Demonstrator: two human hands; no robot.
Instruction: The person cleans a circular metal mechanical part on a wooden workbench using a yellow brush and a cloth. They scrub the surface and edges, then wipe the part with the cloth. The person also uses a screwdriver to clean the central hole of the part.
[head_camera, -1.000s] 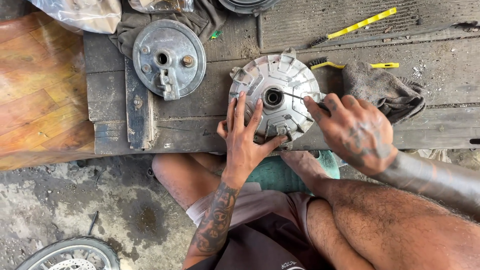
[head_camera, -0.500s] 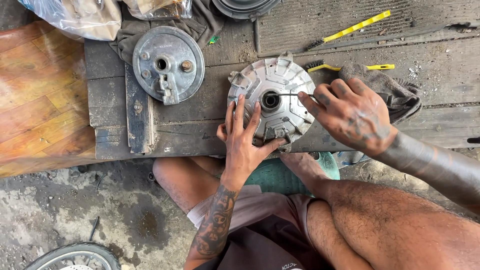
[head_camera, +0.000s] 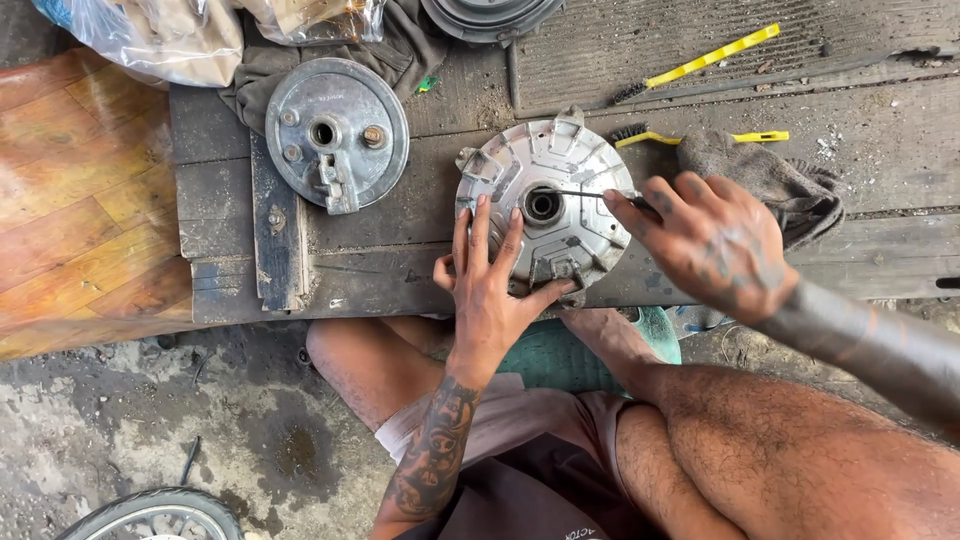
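Looking down, we see the silver brake plate (head_camera: 545, 205) lying flat near the front edge of the wooden counter (head_camera: 900, 170), and everything else we place from it. Our left hand (head_camera: 487, 290) lies on its near side, fingers spread flat and pressing, holding nothing. Our right hand (head_camera: 715, 240), just right of the plate, has its grip pinched on a thin metal pick (head_camera: 580, 194) whose tip reaches the central hole (head_camera: 542, 204). Against 1 second ago the hand has drawn a little nearer the plate and the pick lies flatter, so we judge the scraping around that bore is under way, not finished. Left of the plate lies a second round plate (head_camera: 337, 132); beyond it to the right lie 2 yellow-handled brushes (head_camera: 712, 55) and a grey rag (head_camera: 765, 175). Far beyond it to the left sits a clear plastic bag (head_camera: 150, 35), the only container we see; its contents are too blurred to tell.
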